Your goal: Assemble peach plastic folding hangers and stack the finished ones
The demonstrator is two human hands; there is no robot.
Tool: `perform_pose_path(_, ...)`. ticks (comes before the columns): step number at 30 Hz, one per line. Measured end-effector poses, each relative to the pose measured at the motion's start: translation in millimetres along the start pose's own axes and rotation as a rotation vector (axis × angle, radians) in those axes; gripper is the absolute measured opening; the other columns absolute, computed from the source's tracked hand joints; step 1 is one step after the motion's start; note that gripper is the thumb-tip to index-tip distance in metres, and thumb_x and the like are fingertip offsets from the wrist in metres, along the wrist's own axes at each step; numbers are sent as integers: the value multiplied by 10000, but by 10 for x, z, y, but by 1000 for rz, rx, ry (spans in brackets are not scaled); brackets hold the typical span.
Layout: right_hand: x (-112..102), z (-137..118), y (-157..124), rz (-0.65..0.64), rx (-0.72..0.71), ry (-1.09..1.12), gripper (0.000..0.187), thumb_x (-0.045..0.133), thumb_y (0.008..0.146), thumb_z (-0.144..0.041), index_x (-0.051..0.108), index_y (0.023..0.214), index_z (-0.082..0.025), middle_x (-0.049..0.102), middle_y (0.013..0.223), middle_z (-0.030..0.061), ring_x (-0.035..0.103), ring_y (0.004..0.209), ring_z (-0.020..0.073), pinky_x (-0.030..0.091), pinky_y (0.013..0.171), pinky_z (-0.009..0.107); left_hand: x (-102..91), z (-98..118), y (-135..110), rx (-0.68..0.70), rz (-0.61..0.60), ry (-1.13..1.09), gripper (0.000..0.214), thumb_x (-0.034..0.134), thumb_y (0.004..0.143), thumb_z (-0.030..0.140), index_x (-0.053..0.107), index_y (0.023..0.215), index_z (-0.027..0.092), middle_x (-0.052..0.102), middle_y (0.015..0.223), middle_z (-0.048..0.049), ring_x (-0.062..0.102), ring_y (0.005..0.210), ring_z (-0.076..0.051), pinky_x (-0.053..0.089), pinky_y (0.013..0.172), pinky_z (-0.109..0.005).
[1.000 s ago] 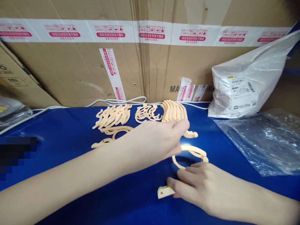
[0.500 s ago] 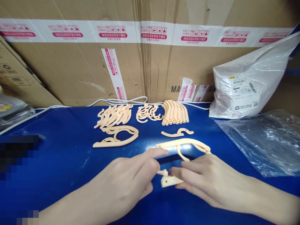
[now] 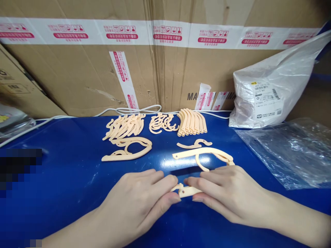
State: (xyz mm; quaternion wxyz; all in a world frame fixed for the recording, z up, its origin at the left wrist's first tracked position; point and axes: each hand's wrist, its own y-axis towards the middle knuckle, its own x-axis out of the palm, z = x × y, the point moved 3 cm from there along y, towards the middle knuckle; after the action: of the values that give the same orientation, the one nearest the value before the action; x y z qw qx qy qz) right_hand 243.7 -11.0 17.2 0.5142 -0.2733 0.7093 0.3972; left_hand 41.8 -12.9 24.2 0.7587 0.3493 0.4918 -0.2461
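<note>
A cream folding hanger (image 3: 204,151) is gripped in my right hand (image 3: 227,194), its long curved arm and hook reaching out beyond the knuckles. Between thumb and fingers of that hand, a lower arm with a hole at its end points left. My left hand (image 3: 152,199) pinches a small cream hanger piece (image 3: 177,187) against this holed end; most of the piece is hidden by the fingers. Just behind lies a loose curved hanger part (image 3: 195,144). A folded hanger (image 3: 129,156) rests on the blue table (image 3: 77,186) to the left.
Along the back lie piles of notched hanger arms (image 3: 125,127), hooks (image 3: 162,123) and smooth curved arms (image 3: 192,122). A white cable (image 3: 103,112) runs before a large cardboard box (image 3: 90,75). On the right are a white parcel bag (image 3: 269,86) and clear plastic film (image 3: 289,151).
My left index finger has come down from its stretched position, and the left thumb now presses forward on the small piece. The small piece now sits closer against the holed arm end.
</note>
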Motion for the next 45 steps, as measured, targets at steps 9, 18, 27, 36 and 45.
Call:
perform_pose_path(9, 2, 18, -7, 68, -40, -24, 245, 399, 1000, -298, 596, 1086, -181, 622, 730, -12, 551, 564, 117, 410, 533, 251, -18, 26, 25, -121, -9, -51, 287, 274, 999, 267, 537, 899, 214, 610, 793, 22, 554, 701, -147, 379, 597, -270)
perform_pose_path(18, -17, 29, 15, 106, -53, -59, 272, 398, 1003, -291, 612, 1126, -177, 626, 730, -7, 565, 581, 109, 418, 556, 244, 76, 33, 19, -166, -115, -160, 244, 254, 989, 252, 414, 809, 215, 555, 690, 42, 517, 567, -128, 304, 517, -261)
perform_pose_path(27, -3, -3, 0, 176, -72, -128, 262, 444, 986, -279, 615, 1152, -168, 600, 677, -26, 534, 536, 108, 386, 518, 259, 120, 83, 37, -10, -53, 156, 210, 292, 1006, 340, 360, 849, 219, 616, 642, 35, 611, 482, -156, 329, 404, -258)
perform_pose_path(36, 21, -3, 11, 97, -35, -7, 311, 391, 1006, -314, 630, 1140, -167, 595, 664, -19, 537, 533, 90, 399, 514, 230, 128, 102, 57, 68, 14, 364, 246, 246, 1000, 250, 337, 772, 226, 545, 555, 43, 553, 404, -138, 269, 367, -257)
perform_pose_path(45, 22, 2, 27, 159, -71, -116, 279, 419, 996, -289, 647, 1093, -160, 573, 631, -25, 500, 498, 98, 367, 497, 244, 175, 25, 38, 63, -86, 273, 199, 245, 996, 208, 342, 823, 218, 561, 565, 48, 564, 414, -150, 247, 371, -261)
